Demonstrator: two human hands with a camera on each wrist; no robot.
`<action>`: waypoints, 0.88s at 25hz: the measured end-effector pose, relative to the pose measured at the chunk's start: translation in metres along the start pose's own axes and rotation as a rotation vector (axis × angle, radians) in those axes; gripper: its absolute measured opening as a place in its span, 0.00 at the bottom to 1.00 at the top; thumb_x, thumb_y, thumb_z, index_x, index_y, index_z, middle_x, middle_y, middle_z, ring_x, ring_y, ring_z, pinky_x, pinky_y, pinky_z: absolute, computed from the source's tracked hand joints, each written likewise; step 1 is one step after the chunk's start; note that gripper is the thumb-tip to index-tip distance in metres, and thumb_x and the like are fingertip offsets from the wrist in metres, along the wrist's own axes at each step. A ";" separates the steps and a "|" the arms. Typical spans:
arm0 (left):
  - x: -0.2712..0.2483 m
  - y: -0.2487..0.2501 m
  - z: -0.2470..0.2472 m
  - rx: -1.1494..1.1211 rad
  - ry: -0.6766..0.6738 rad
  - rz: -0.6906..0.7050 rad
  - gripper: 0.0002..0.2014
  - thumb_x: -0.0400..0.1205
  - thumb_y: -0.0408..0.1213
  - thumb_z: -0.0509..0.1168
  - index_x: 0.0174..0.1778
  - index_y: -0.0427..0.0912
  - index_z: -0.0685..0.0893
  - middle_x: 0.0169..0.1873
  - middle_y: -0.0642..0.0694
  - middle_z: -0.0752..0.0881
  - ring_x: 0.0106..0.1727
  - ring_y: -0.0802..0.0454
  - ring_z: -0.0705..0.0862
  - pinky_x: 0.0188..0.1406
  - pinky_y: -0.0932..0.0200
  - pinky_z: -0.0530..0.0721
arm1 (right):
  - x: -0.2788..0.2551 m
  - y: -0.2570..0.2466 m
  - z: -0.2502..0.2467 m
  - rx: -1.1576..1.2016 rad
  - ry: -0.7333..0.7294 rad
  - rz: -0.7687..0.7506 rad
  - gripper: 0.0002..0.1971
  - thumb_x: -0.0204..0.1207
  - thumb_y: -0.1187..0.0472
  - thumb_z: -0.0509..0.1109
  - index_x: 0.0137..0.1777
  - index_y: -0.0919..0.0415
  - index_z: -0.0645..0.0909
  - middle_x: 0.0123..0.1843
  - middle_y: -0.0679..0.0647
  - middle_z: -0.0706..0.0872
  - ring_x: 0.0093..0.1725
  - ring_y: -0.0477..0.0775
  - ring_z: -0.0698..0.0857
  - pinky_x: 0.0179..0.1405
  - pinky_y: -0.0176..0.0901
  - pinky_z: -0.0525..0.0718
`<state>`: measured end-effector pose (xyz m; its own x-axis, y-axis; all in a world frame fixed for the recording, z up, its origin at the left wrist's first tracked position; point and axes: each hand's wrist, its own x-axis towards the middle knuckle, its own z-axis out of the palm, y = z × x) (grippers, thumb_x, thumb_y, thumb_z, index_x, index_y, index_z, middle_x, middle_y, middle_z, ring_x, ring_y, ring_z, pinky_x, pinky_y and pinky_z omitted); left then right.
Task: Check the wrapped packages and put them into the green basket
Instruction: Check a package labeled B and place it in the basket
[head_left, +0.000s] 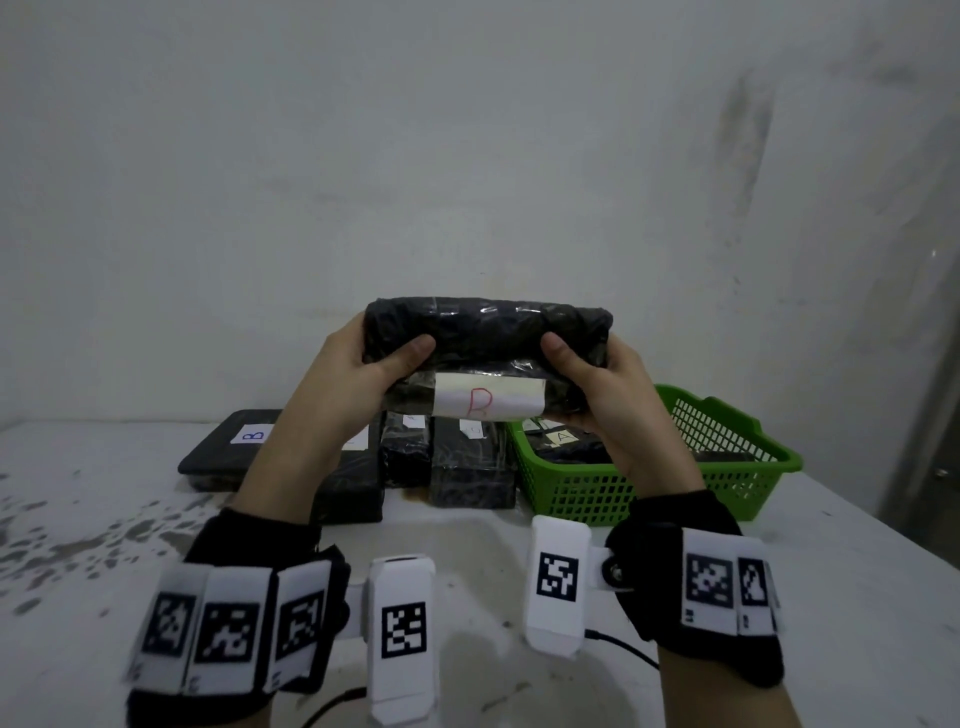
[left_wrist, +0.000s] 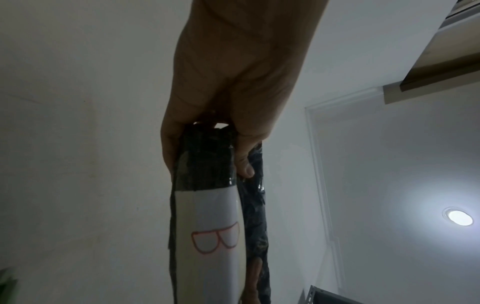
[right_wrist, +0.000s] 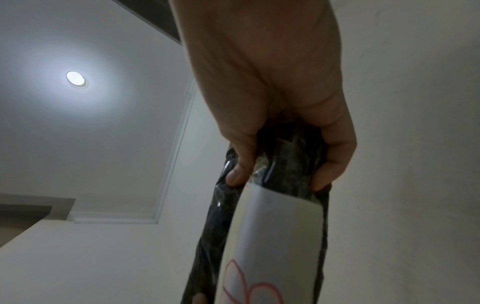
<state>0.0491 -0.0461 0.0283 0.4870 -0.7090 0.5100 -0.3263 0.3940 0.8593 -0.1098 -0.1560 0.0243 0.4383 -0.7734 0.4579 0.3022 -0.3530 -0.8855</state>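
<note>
Both hands were up off the table (head_left: 519, 561), holding one black wrapped package (head_left: 488, 332) level in front of me, above the row behind it. My left hand (head_left: 358, 374) gripped its left end, thumb across the front face and fingers (left_wrist: 168, 152) wrapped round the back. My right hand (head_left: 602, 384) gripped the right end the same way, thumb on front, fingers (right_wrist: 335, 164) curled round the far edge. A white label (head_left: 488, 402) with a red "B" faced me on the package's lower edge; both wrist views showed that label running along the narrow side. The green basket (head_left: 748, 483) sat on the table to the right, below my right hand, and already held dark packages, one with an "A" label (head_left: 563, 437). Left of the basket, more black packages stood on the table in a row: a flat one (head_left: 223, 447) at far left with a blue "B" label, then two blocks (head_left: 470, 467) just beside the basket, partly hidden by my forearms. Their small labels were too blurred to read. Both wrists wore black bands with white marker tags (head_left: 228, 629).
</note>
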 end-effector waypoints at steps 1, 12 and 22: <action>0.000 0.000 0.000 -0.004 0.005 0.001 0.05 0.79 0.40 0.66 0.46 0.56 0.82 0.50 0.51 0.88 0.57 0.46 0.85 0.64 0.38 0.79 | 0.000 0.000 0.001 -0.008 0.011 -0.003 0.03 0.76 0.57 0.68 0.49 0.51 0.81 0.45 0.49 0.89 0.43 0.46 0.89 0.40 0.46 0.90; -0.002 0.005 0.006 -0.069 -0.047 0.007 0.09 0.83 0.32 0.57 0.52 0.51 0.77 0.41 0.56 0.84 0.37 0.67 0.85 0.40 0.70 0.84 | 0.003 -0.004 -0.001 0.235 -0.019 0.065 0.07 0.79 0.69 0.59 0.50 0.59 0.77 0.45 0.55 0.84 0.44 0.51 0.83 0.34 0.40 0.84; 0.004 -0.008 0.009 0.039 0.151 0.028 0.07 0.82 0.42 0.63 0.51 0.43 0.76 0.41 0.51 0.82 0.45 0.53 0.84 0.50 0.53 0.85 | 0.002 -0.002 0.008 0.046 0.159 0.135 0.22 0.79 0.56 0.67 0.68 0.62 0.66 0.57 0.56 0.81 0.48 0.49 0.83 0.51 0.50 0.87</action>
<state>0.0467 -0.0572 0.0238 0.5927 -0.6006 0.5366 -0.3712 0.3876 0.8438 -0.1024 -0.1527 0.0282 0.3398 -0.8865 0.3140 0.2900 -0.2189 -0.9317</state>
